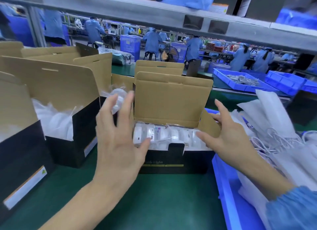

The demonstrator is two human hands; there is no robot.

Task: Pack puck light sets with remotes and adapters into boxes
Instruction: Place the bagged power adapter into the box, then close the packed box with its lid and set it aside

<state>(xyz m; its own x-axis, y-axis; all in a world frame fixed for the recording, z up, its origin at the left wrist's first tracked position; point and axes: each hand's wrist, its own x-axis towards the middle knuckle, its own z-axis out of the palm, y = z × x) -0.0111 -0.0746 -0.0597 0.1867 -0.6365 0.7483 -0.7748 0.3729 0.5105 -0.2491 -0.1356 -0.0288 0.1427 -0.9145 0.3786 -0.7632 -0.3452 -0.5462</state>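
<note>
A black box (173, 162) with a raised brown lid stands at the middle of the green belt. Inside lie white bagged parts (169, 135) in clear plastic. My left hand (118, 137) hovers at the box's left end with fingers spread, its thumb touching the bagged parts. My right hand (226, 135) is spread at the box's right end, fingers at the brown side flap (209, 125), thumb over the contents. Neither hand holds anything.
Two more open black boxes (68, 143) with white bags inside stand to the left. A blue tray (228, 195) at the right holds white pouches (277, 126) and cables. More open boxes and blue trays (240, 82) lie behind. A grey shelf runs overhead.
</note>
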